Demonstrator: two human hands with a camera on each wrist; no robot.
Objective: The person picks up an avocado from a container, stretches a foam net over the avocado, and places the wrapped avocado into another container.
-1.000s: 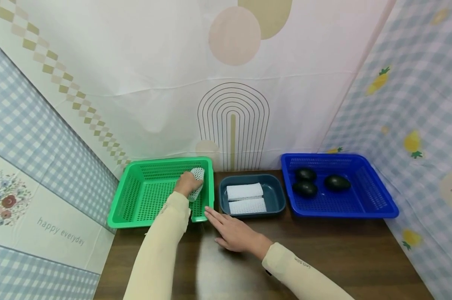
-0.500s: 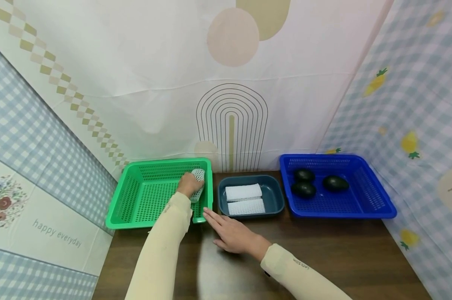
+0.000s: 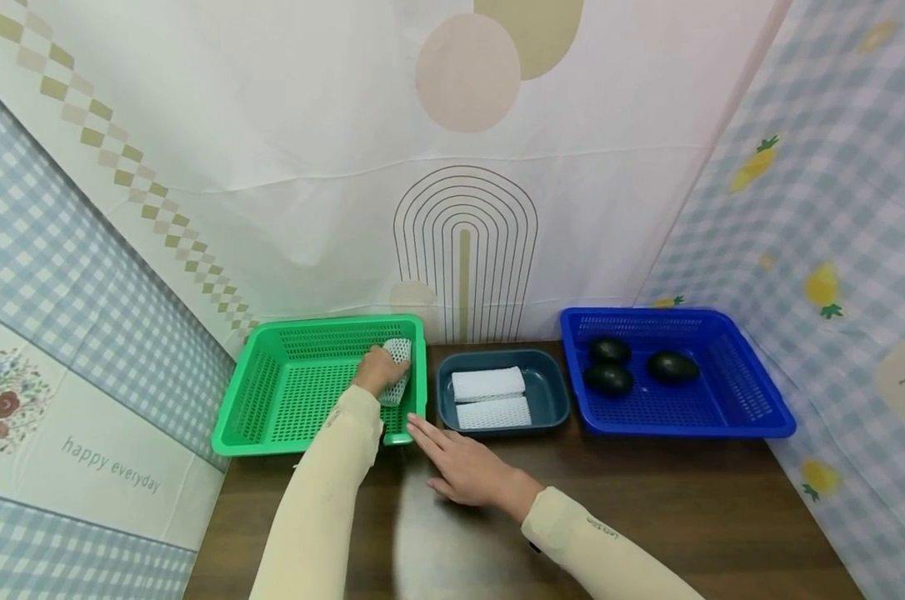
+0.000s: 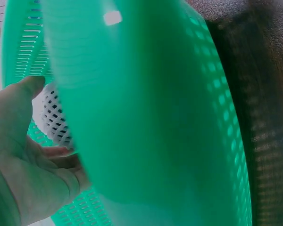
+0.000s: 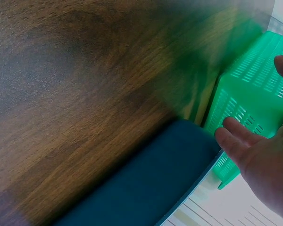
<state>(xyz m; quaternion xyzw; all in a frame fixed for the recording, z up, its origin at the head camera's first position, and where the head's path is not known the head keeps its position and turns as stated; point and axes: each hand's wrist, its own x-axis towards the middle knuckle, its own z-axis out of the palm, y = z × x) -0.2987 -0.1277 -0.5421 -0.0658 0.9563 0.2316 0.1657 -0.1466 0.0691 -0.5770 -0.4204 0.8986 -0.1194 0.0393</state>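
Note:
In the head view my left hand [image 3: 378, 372] is inside the green basket [image 3: 227, 417], at its right end. It grips a white foam net sleeve [image 3: 399, 375]; the left wrist view shows dark patches through the mesh of this net sleeve [image 4: 55, 115]. The basket wall and my fingers hide part of it. My right hand [image 3: 463, 467] has its fingers straight, with the fingertips at the basket's front right corner. In the right wrist view the right hand [image 5: 266, 155] holds nothing.
A dark teal tray [image 3: 553, 417] between the baskets holds two flat white foam net sleeves [image 3: 490, 383]. To its right, a blue basket [image 3: 722, 425] contains three dark avocados [image 3: 673, 365]. All stand on a brown wooden table [image 3: 647, 508] against a patterned cloth backdrop.

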